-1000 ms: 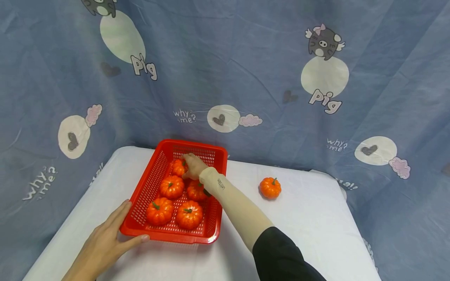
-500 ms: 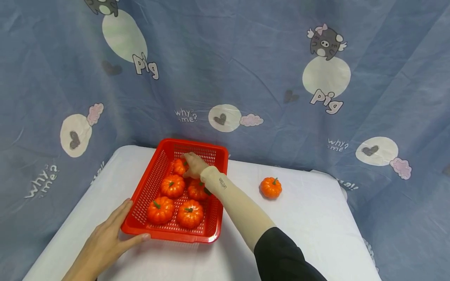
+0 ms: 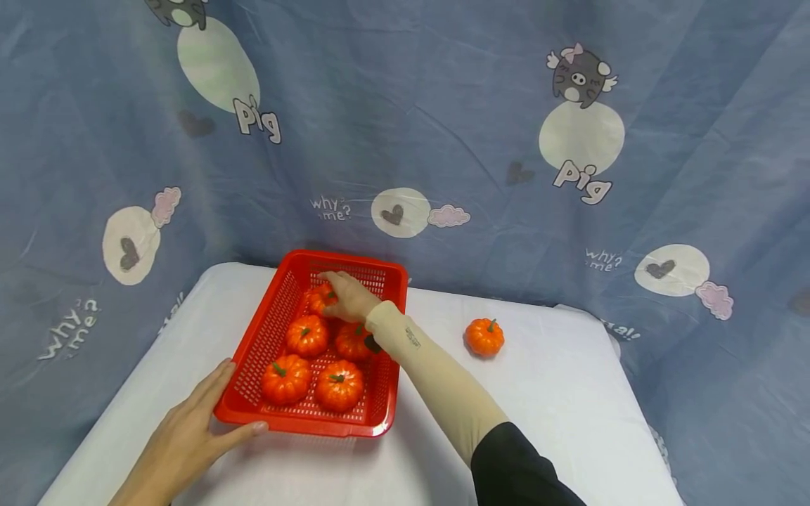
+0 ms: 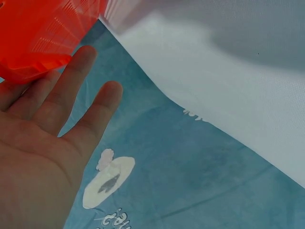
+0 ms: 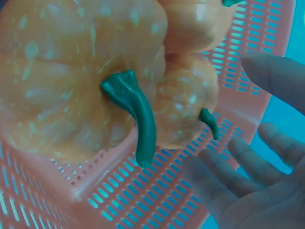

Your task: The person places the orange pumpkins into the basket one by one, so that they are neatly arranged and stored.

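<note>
Several small orange pumpkins with green stems sit in a red plastic basket (image 3: 304, 424). My right hand (image 3: 351, 298) reaches over the basket's far part, beside the back pumpkin (image 3: 319, 298). In the right wrist view its fingers are spread and apart from the smaller-looking pumpkin (image 5: 183, 105); a larger-looking pumpkin (image 5: 81, 86) fills the near side. At the basket's near left corner rests my left hand (image 3: 183, 436), thumb along the front rim and fingers along the left side. The left wrist view shows that hand's fingers extended against the red wall (image 4: 40, 43).
One more pumpkin (image 3: 484, 337) stands on the white table (image 3: 538, 407), right of the basket. Behind and beside the table hangs a blue printed cloth (image 3: 443, 126). The right forearm in its beige sleeve (image 3: 436, 372) crosses the basket's right rim.
My right hand's fingers have straightened a little and spread at the back pumpkin. The left hand, basket and pumpkins have stayed in place; the head view shifts slightly.
</note>
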{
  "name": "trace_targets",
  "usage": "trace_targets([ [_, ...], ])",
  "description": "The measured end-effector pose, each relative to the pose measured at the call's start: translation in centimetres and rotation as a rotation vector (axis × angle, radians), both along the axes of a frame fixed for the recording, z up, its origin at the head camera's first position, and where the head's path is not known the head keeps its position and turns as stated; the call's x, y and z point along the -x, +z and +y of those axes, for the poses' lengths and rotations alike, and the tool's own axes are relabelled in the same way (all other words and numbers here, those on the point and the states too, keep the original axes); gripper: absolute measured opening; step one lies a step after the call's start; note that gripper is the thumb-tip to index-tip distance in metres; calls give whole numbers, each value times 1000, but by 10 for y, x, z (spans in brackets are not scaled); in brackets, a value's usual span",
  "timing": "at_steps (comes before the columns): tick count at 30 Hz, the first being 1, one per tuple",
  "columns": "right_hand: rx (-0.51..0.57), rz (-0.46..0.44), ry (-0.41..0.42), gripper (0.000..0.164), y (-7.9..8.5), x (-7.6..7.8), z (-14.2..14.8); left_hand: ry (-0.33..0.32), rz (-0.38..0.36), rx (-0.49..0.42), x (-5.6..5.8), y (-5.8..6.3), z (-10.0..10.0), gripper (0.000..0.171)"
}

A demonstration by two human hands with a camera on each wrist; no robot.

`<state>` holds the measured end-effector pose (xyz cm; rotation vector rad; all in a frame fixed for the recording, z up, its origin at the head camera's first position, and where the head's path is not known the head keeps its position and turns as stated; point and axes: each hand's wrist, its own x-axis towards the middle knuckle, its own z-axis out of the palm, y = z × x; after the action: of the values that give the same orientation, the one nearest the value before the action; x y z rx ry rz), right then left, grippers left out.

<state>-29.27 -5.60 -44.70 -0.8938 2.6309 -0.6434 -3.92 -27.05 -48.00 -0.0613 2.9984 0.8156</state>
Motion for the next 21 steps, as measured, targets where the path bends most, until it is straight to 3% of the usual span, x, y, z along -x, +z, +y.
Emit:
trace_targets([
  [9,46,44,38,71,9,-11,16,3,-19,10,1,0,1,130],
  [21,157,95,25,70,22,-22,47,-5,11,3,0,-1,0,126],
])
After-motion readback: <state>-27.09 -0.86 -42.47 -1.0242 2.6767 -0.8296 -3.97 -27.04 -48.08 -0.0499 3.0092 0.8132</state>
